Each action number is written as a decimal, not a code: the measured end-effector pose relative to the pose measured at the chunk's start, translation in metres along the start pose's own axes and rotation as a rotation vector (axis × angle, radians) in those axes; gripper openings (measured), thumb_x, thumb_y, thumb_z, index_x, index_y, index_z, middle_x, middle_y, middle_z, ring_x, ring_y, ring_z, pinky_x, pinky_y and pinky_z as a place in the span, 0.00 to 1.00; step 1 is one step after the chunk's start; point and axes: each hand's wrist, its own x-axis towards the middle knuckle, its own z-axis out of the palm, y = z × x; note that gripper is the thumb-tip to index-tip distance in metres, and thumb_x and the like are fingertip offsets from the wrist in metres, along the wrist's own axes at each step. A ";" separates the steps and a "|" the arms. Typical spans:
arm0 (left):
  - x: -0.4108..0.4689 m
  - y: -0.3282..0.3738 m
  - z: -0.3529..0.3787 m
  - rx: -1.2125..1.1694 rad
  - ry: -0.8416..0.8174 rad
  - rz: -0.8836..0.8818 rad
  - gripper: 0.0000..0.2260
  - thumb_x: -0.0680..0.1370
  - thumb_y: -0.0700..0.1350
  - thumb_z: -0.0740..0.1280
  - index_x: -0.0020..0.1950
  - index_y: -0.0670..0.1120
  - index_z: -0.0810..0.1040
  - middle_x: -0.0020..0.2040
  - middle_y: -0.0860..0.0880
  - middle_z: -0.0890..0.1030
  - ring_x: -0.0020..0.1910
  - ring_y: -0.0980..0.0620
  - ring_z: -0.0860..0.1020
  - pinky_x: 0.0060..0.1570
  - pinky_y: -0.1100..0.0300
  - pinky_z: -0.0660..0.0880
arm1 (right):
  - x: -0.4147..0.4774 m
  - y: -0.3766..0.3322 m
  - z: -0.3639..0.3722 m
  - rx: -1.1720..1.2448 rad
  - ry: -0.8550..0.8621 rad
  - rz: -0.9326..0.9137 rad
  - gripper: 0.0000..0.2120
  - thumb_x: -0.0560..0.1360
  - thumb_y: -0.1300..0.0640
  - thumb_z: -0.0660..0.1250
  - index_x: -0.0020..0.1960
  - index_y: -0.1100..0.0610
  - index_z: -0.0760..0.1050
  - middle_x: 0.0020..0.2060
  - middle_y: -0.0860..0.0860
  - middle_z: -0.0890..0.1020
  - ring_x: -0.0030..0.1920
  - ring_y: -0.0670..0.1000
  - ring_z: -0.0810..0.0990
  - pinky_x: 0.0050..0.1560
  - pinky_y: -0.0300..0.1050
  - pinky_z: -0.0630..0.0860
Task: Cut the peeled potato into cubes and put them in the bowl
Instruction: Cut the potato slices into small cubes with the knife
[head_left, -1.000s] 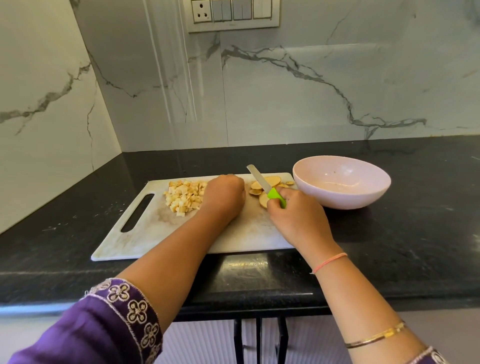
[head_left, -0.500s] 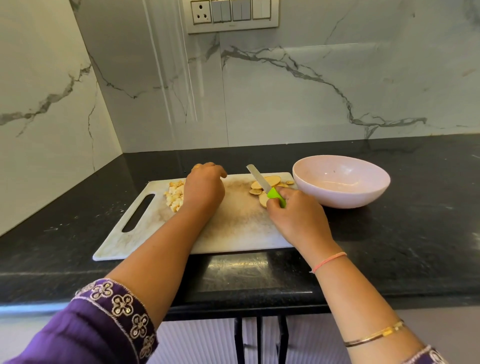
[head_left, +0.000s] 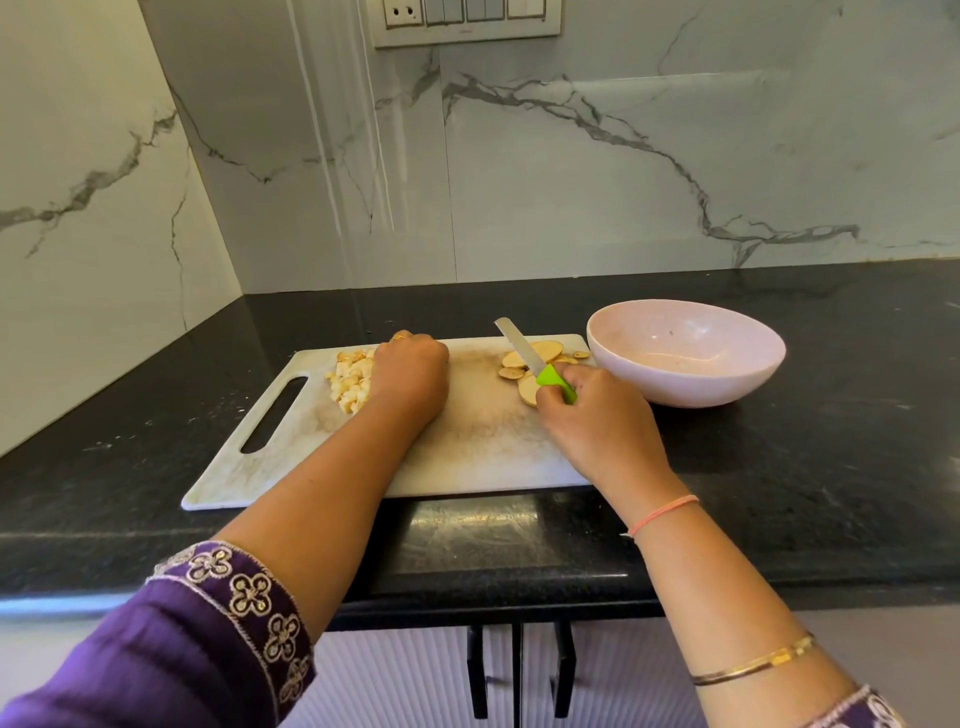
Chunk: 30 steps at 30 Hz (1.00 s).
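White plastic cutting board (head_left: 467, 452), cut-out handle at its left end, surface scuffed and stained, is laid on a black speckled stone countertop (head_left: 810, 467).

Potato cubes (head_left: 350, 382): pale, small, irregular, heaped at the board's left. Left hand (head_left: 410, 376) is curled over the heap's right edge, touching it; whether any cubes are enclosed cannot be told.

Potato slices (head_left: 540, 353): flat, oval, overlapping, uncut, at the board's far right.

Knife (head_left: 524, 356): narrow steel blade, green handle, gripped in the closed right hand (head_left: 597, 421), blade laid across the slices.

Bowl (head_left: 685, 384): pale pink, matte, rounded, just right of the board; no cubes are seen inside.

Handling, as judged: cubes should be gathered compactly and kept clear of the blade; slices would best be stacked flat before strips are crossed.
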 end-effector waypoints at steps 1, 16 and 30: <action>0.000 -0.003 0.000 0.007 0.004 -0.011 0.13 0.81 0.41 0.57 0.57 0.45 0.81 0.53 0.46 0.79 0.55 0.45 0.73 0.50 0.56 0.69 | -0.001 0.000 0.000 -0.003 -0.002 -0.003 0.13 0.78 0.53 0.58 0.54 0.56 0.79 0.29 0.47 0.73 0.29 0.47 0.70 0.28 0.41 0.60; -0.008 -0.006 -0.013 -0.275 0.130 -0.014 0.21 0.77 0.29 0.57 0.65 0.45 0.76 0.63 0.46 0.75 0.63 0.46 0.71 0.61 0.57 0.69 | -0.004 -0.002 -0.003 0.010 -0.009 -0.001 0.16 0.78 0.53 0.58 0.60 0.58 0.77 0.36 0.51 0.77 0.35 0.51 0.75 0.34 0.44 0.71; -0.010 -0.002 -0.009 -0.254 0.182 -0.076 0.13 0.82 0.40 0.56 0.65 0.43 0.73 0.58 0.44 0.78 0.54 0.45 0.76 0.50 0.57 0.71 | -0.006 -0.003 -0.004 0.028 0.005 0.007 0.15 0.79 0.54 0.58 0.60 0.59 0.77 0.36 0.50 0.76 0.34 0.49 0.74 0.32 0.41 0.67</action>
